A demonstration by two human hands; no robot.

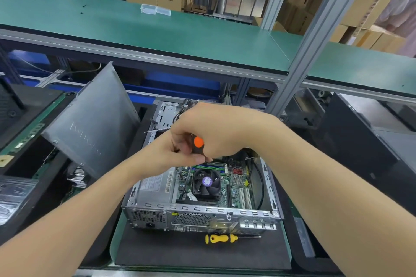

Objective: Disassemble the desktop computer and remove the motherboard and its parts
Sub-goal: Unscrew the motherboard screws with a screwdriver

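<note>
Got a black screwdriver (198,145) with an orange cap, plus a yellow-and-black screwdriver (220,238) down front. Green motherboard (234,186), black fan (206,183) with a purple sticker dead centre. Bare silver case (202,211), grey side panel (94,123), black mat (180,252) underneath, teal-green shelf (157,29) up top.

Two screwdrivers (198,144) (219,238), one computer (202,216), two clear boxes (148,9) (163,11)

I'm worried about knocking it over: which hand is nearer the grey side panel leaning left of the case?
Left. The left hand grips the screwdriver just right of the side panel; the right hand holds the same screwdriver beyond it, farther from the panel.
</note>
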